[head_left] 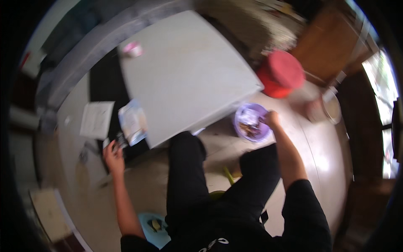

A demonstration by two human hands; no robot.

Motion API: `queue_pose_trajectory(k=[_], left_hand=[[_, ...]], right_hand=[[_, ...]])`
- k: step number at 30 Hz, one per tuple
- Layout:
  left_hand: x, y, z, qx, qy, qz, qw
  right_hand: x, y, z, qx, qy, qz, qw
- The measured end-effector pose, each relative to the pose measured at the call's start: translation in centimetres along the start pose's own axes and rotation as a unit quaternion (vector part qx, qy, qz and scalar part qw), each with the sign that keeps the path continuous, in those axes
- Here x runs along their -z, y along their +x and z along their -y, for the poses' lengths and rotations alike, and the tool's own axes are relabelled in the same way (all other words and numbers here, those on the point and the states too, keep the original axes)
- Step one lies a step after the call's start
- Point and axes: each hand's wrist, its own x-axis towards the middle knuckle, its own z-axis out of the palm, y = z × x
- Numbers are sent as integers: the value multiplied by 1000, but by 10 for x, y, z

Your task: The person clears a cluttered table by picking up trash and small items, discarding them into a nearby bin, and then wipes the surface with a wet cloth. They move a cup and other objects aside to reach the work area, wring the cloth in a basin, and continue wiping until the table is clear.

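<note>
round purple bin [265, 132], brown and whitish litter [248, 127] inside; right hand [272, 119] at rim, left hand [113, 156] well apart, grips unclear.

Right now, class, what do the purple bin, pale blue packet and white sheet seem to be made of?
Purple bin: probably smooth plastic; its even colour and thin round rim suggest this.
Pale blue packet: plastic film or coated paper; it looks flat and printed, but blur hides its finish.
White sheet: likely matte paper; it looks thin and flat, without shine.
</note>
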Motion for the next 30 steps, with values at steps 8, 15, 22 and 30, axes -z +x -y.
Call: queue_pose_trajectory(k=[8, 15, 22, 30], left_hand=[[93, -108, 1, 110, 46, -197, 973], [149, -297, 101, 441, 193, -202, 853], [112, -513, 199, 668, 122, -31, 733], [50, -508, 233, 698, 51, 67, 711]], right_hand=[[47, 24, 25, 49, 161, -149, 974], [149, -76, 226, 177, 226, -87, 954], [126, -191, 437, 424, 263, 88, 862], [85, -321, 569, 662, 148, 110, 726]])
